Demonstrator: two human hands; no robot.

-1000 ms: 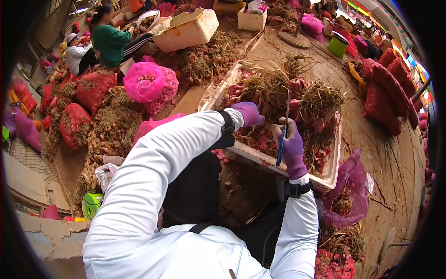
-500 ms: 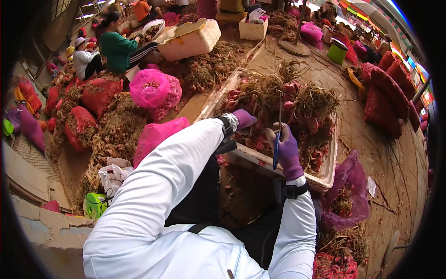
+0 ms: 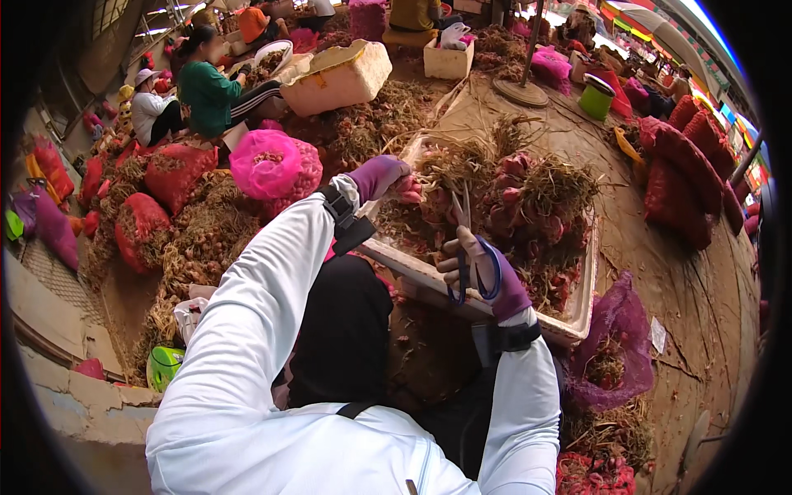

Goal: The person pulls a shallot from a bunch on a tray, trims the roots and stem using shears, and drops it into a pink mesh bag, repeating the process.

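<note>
My left hand (image 3: 378, 176), in a purple glove, is at the left rim of the white foam box (image 3: 429, 270). Its fingers are closed on a few pinkish-red shallots (image 3: 408, 189), partly hidden by the glove. In my right hand (image 3: 505, 285), also gloved, is a pair of scissors (image 3: 488, 279) with blue handle loops. The blades are slightly apart and point away from me over the box. Bunches of shallots with dry, straw-like tops (image 3: 540, 183) fill the box, heaped highest at its far right.
Pink and red net sacks (image 3: 266, 162) and piled dry stalks (image 3: 206, 235) lie to the left. A purple net bag (image 3: 615, 355) lies at the right, and dark red sacks (image 3: 678, 177) beyond. People sit far left near another foam box (image 3: 340, 76). A pole (image 3: 532, 49) stands ahead.
My left hand has moved left and away from me, out of the box's middle to its left rim. The right hand has turned and shifted slightly left, the scissors now tilting left.
</note>
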